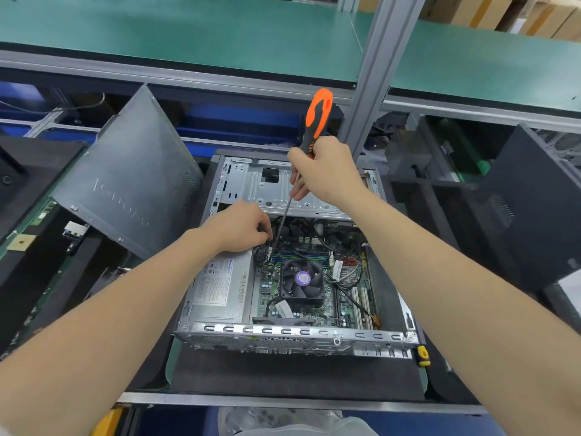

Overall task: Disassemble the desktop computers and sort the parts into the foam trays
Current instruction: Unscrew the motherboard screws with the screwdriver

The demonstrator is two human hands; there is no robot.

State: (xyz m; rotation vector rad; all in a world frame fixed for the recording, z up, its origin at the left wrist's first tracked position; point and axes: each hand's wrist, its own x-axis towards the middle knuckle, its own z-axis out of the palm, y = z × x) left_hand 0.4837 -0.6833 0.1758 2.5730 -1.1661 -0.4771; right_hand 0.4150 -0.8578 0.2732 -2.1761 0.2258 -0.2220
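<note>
Right hand (323,171) grips a long screwdriver with an orange-and-black handle (317,118) above the open grey metal desktop computer case (292,336)
Its fingers wrap the lower handle, and the thin shaft slants down to the left hand (242,228), whose fingers curl among black cables; I cannot tell whether they pinch one. Just below that hand lies the silver box power supply (220,287), to its right the black cooler fan (302,280), further left a tilted grey metal side panel (132,180)
</note>
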